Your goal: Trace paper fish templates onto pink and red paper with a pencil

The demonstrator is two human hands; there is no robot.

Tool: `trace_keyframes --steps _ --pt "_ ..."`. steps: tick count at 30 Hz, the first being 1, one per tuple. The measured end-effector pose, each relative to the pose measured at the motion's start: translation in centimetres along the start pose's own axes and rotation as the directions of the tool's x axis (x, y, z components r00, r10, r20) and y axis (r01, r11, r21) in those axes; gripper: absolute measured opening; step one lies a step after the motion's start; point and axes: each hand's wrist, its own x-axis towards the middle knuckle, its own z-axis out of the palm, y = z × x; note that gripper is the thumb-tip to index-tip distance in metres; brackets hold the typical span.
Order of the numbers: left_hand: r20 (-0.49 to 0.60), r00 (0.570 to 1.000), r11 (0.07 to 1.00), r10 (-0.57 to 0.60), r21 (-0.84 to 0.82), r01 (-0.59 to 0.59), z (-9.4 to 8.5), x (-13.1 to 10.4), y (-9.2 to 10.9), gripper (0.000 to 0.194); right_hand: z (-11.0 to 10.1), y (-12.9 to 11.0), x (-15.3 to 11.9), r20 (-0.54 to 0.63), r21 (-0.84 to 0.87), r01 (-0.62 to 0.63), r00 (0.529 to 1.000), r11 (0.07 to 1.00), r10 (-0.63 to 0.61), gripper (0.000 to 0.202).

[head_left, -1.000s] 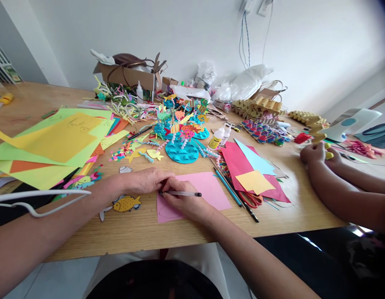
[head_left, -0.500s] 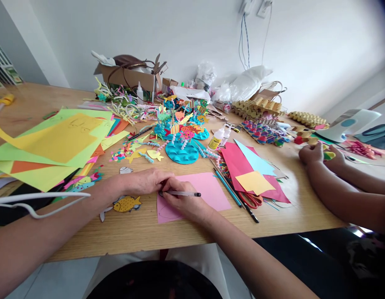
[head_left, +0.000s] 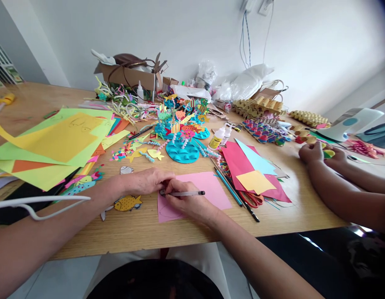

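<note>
Right hand (head_left: 188, 203) grips the pen (head_left: 189, 193), nudged rightward; left hand (head_left: 151, 181) (grip unclear) at pink paper (head_left: 211, 188).

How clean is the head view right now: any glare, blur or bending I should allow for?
Head view: wide-angle stretch toward the edges, worst on the left forearm; soft shine on the table at right; pen line on the pink paper faint.

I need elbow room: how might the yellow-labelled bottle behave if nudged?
The yellow-labelled bottle stands upright and looks taller than wide, so a high push could tip it. Its rounded body would probably roll once down. The white bottle close beside it might get knocked too.
</note>
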Motion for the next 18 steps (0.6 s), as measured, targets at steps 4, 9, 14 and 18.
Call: trace_keyframes --steps 4,9,14,18 --pt "0.012 0.999 0.999 0.038 -0.014 -0.038 0.0 0.0 0.1 0.015 -0.4 0.0 -0.4 0.026 0.016 -0.026 0.999 1.000 0.026 0.011" --pt "0.014 0.995 0.995 0.100 -0.016 -0.100 0.2 -0.2 0.0 0.015 -0.9 0.1 -0.9 0.043 0.013 -0.036 0.998 0.999 0.036 0.013" --pt "0.024 0.988 0.988 0.153 -0.004 -0.152 0.7 -0.3 -0.8 0.017 -1.5 -0.2 -1.3 0.042 -0.039 -0.055 0.997 0.998 0.057 0.014" --pt "0.033 0.978 0.979 0.205 0.002 -0.205 1.0 -0.2 -1.3 0.022 -1.7 -0.3 -1.5 0.031 -0.072 -0.058 0.998 0.996 0.060 0.013"
